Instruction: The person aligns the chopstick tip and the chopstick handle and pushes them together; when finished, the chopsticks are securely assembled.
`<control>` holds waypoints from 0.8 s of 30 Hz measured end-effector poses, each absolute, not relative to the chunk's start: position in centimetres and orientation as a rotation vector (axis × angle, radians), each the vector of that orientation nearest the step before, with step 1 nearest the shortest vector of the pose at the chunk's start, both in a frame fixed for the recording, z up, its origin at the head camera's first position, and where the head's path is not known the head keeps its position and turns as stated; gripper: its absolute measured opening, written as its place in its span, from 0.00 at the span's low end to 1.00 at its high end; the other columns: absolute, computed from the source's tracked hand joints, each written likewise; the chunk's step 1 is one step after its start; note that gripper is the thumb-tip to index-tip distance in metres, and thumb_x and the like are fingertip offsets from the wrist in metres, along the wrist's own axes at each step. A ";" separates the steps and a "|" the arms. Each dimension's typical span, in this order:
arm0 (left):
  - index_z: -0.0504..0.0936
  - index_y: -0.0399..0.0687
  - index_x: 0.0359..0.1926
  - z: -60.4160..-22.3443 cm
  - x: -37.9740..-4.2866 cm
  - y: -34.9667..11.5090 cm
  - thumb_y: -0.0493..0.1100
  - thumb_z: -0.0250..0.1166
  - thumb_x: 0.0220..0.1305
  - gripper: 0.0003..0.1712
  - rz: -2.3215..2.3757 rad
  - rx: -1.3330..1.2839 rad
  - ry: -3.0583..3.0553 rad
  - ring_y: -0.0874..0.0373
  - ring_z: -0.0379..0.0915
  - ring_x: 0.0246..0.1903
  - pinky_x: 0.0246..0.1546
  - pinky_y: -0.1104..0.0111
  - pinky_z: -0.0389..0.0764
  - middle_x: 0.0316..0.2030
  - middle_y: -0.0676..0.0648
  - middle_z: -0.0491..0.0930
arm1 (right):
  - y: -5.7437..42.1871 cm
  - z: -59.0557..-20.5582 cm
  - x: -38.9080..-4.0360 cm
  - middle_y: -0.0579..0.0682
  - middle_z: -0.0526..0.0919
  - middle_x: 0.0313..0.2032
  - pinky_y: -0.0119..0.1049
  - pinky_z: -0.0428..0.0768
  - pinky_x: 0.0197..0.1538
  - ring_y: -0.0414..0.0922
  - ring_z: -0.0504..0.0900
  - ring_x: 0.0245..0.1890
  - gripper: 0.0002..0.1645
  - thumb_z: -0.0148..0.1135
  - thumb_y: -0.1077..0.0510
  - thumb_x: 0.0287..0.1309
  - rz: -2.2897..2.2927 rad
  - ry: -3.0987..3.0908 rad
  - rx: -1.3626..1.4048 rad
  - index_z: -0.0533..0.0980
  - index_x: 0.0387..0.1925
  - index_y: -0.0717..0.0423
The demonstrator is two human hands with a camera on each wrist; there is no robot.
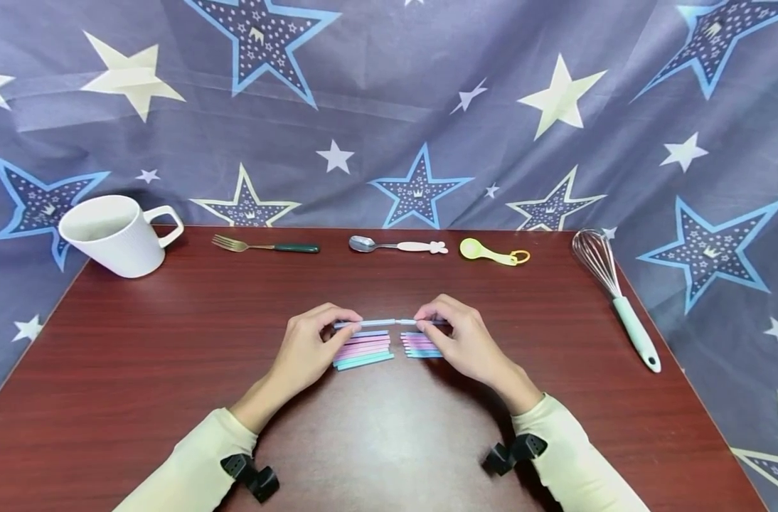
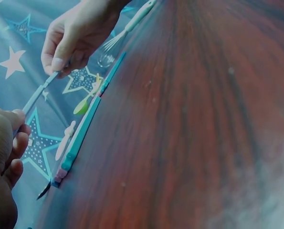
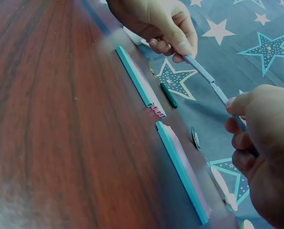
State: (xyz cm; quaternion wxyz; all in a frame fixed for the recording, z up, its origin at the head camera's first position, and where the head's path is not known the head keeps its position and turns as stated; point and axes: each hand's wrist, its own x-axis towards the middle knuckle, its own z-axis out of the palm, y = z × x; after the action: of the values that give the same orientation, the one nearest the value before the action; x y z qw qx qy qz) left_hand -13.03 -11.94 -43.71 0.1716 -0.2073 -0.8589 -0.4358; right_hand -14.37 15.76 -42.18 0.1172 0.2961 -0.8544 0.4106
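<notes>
In the head view, my left hand (image 1: 304, 352) pinches a thin pale blue plastic stick (image 1: 379, 323) between thumb and fingers. Opposite it, my right hand (image 1: 466, 343) pinches a second pale blue stick (image 1: 405, 322). The two line up end to end, and a narrow tip shows at their meeting point in the right wrist view. Both are held raised above the table. Just below, toward the body, lie two rows of similar sticks: a left row (image 1: 363, 348) and a right row (image 1: 419, 345), in blue, lilac, pink and teal. My right hand partly covers the right row.
Along the back of the brown table (image 1: 171, 355) stand a white mug (image 1: 123, 242) at left, then a green-handled fork (image 1: 293, 248), a spoon (image 1: 414, 247) with a white handle and a yellow measuring spoon (image 1: 491, 253). A whisk (image 1: 632, 327) lies at right. Starred cloth hangs behind.
</notes>
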 end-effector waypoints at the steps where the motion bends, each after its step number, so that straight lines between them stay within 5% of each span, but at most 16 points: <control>1: 0.90 0.57 0.40 -43.7 -13.1 -11.9 0.42 0.74 0.64 0.05 -1.237 -0.592 -2.443 0.67 0.62 0.22 0.24 0.75 0.64 0.29 0.59 0.80 | 15.8 -42.2 -14.3 0.42 0.83 0.34 0.29 0.75 0.38 0.36 0.76 0.34 0.05 0.70 0.64 0.63 1.201 -2.500 0.865 0.84 0.38 0.50; 24: 0.90 0.55 0.39 -43.8 -13.2 -12.2 0.43 0.74 0.65 0.03 -1.222 -0.627 -2.513 0.65 0.62 0.23 0.25 0.75 0.64 0.28 0.60 0.78 | 15.5 -42.6 -14.2 0.43 0.81 0.33 0.29 0.73 0.33 0.35 0.74 0.31 0.03 0.69 0.64 0.64 1.203 -2.489 0.931 0.83 0.38 0.54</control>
State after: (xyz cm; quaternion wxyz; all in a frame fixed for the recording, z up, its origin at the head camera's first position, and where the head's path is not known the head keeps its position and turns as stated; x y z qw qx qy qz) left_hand -13.16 -12.21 -43.84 0.1384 -0.2169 -0.8691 -0.4225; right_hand -14.21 15.54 -42.62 0.1120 0.3172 -0.8479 0.4099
